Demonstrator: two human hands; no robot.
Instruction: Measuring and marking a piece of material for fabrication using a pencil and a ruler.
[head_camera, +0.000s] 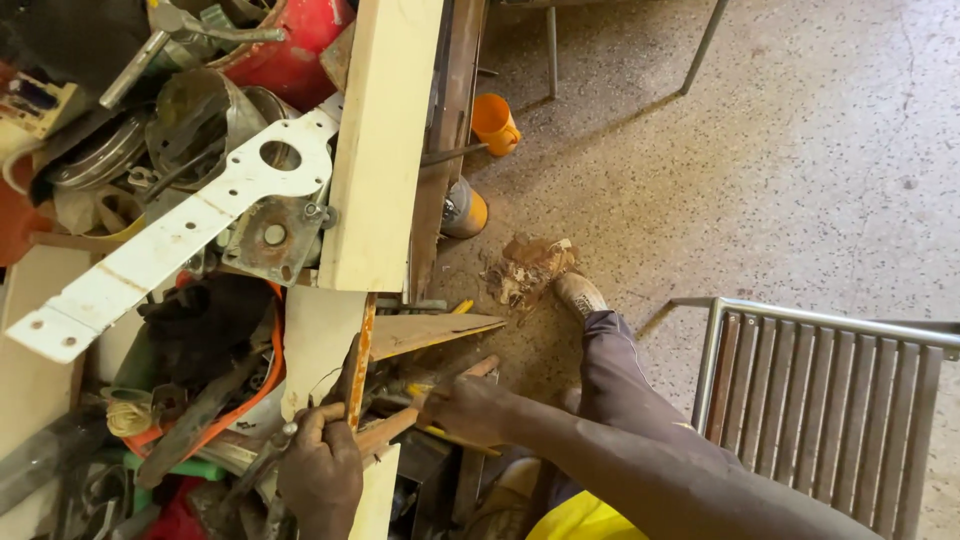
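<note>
My left hand (320, 465) grips a thin orange rusty strip (360, 350) that stands upright against a pale wooden board (318, 345). My right hand (462, 408) reaches in from the right and closes on a wooden handle (400, 425) that lies across the cluttered bench edge, with something yellow beside the fingers. Both hands are close together at the bottom middle. What sits at the end of the handle is hidden by the hands and clutter.
A long pale plank (385, 130) runs up the bench. A white perforated metal bracket (180, 235), tins, a red container (290, 50) and scrap fill the left. Two orange cups (494, 122) stand on the speckled floor. A metal slatted chair (820, 385) is at right.
</note>
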